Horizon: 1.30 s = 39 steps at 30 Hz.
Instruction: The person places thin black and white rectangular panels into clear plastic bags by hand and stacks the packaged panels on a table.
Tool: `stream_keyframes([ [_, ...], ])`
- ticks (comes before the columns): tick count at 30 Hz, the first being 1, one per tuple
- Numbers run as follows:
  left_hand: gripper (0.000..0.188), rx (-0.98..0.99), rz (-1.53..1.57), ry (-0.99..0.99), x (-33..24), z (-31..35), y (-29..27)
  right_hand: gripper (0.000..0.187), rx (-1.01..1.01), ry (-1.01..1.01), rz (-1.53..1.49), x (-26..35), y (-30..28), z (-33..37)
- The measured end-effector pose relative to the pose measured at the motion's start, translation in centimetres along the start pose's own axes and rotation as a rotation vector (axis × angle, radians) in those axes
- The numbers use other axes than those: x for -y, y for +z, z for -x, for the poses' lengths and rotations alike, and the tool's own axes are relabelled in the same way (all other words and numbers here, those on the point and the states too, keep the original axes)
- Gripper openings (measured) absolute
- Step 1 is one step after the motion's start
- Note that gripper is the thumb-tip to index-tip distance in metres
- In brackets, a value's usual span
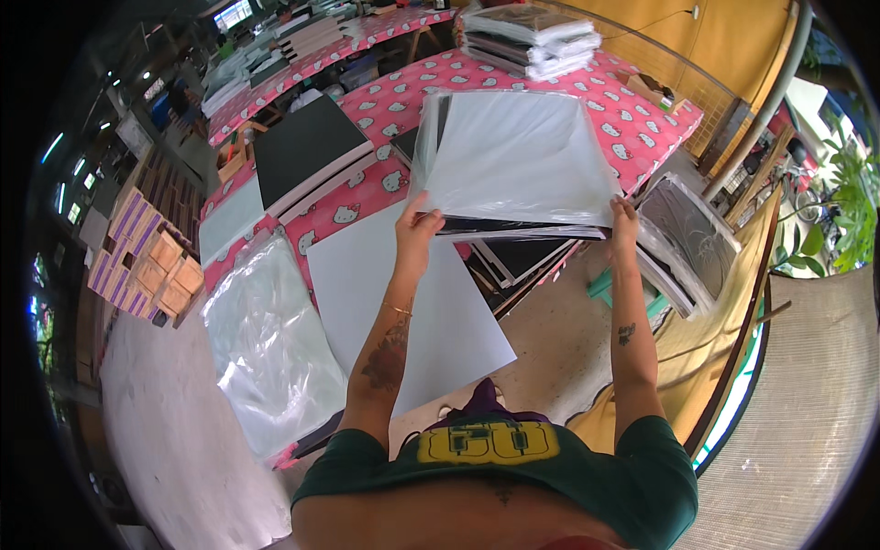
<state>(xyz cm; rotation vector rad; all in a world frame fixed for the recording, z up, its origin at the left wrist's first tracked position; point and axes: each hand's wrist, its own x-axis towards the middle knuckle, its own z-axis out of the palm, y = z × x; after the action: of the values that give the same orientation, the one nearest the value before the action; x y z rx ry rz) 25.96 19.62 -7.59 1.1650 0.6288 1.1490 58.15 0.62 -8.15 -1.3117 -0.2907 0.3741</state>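
White panel (518,151) between left hand (417,223), right hand (624,220).

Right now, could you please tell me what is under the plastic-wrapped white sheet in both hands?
Under the white sheet, dark layers show at its near edge; black panels peek out lower down. What lies beneath its middle is covered and cannot be seen.

Near table (632,110): stood before you under a pink patterned cover.
Left side: bore a stack of black panels (307,137), a pale sheet (234,220) and a small open box (231,163).
Far end: bore a plastic-wrapped stack (532,41).
Edge nearest you: bore a large white sheet (440,312) and clear plastic sleeves (275,348), both overhanging.
Farther table (362,37): bore more stacks (312,35).
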Motion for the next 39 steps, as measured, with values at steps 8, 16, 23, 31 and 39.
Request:
stream_keyframes([
  [8, 0.015, -0.098, -0.661, 0.599, 0.7, 1.0, 0.0, 0.035, -0.371, -0.355, 0.767, 0.7, 2.2, -1.2],
  [16, 0.031, -0.055, -0.781, 0.227, -5.0, 9.8, -9.8, 0.032, -0.322, -0.973, 1.075, 0.0, 6.2, 6.9],
  [23, 0.028, -0.48, -1.732, 0.177, -10.8, 21.7, -37.8, 0.024, 0.693, -0.531, 0.501, -7.3, 15.1, 27.0],
  [31, 0.019, -0.27, -1.038, 0.254, -12.4, 22.9, -32.2, 0.071, 1.243, 1.329, -0.081, -16.7, 26.4, 49.0],
  [39, 0.021, -0.337, -1.186, 0.106, -11.1, 26.3, -35.0, 0.063, 1.316, 1.311, -0.052, -13.7, 24.8, 53.1],
])
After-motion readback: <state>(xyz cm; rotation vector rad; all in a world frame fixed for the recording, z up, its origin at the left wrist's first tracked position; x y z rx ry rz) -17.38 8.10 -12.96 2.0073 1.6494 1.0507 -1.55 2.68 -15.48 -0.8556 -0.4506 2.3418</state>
